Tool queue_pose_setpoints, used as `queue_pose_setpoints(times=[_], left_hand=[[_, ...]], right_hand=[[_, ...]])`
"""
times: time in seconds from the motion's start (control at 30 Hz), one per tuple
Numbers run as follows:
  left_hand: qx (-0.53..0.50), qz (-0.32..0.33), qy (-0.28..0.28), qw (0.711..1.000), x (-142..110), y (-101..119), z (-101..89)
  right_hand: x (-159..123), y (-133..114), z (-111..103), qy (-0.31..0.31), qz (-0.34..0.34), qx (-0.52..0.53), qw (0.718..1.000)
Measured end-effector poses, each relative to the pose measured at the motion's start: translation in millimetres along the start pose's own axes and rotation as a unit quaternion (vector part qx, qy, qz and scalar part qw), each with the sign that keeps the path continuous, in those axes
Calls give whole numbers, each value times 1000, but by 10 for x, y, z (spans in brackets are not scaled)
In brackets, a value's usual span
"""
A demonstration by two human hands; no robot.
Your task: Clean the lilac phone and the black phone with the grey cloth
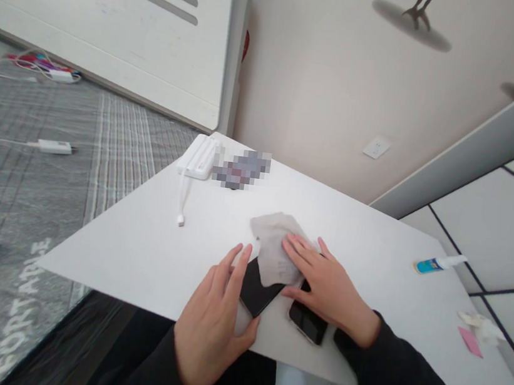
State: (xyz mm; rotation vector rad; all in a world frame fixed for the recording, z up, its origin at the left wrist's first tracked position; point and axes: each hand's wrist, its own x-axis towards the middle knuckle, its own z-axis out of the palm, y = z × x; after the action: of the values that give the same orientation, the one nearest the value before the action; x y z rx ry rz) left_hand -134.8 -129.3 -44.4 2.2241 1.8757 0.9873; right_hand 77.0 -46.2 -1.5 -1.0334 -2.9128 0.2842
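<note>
A flat black device [259,291], probably a phone, lies on the white table [136,246], partly covered by a light grey cloth [280,252]. My left hand [214,319] curls at its near left side, with index finger and thumb at its edges. On top of the cloth lies my right hand [321,280], its fingers pressing the cloth against the device. Beneath the right hand's wrist side, a dark phone [307,321] is on the table, its upper part hidden. Another dark object [345,342] shows partly under the right sleeve.
A white power bank [199,156] with a short cable is at the far corner, beside a blurred-out item [243,169]. To the right are a small bottle [434,264], a crumpled tissue [480,326] and a pink slip [470,341]. A charger [54,147] lies left on grey fabric.
</note>
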Motion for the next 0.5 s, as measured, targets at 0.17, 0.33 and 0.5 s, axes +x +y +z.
queue_pose_setpoints(times=[0.17,0.33,0.5], left_hand=[[-16,15,-47,999,50,-63,-67],[-1,21,-49,999,117,-120,-105],[23,28,-54,998,133,-140,-104]], right_hand=[[6,-69,13,-54,-128,62,988],[85,117,-11,18,-6,1,1000],[77,-63,49,-30,-162,93,982]])
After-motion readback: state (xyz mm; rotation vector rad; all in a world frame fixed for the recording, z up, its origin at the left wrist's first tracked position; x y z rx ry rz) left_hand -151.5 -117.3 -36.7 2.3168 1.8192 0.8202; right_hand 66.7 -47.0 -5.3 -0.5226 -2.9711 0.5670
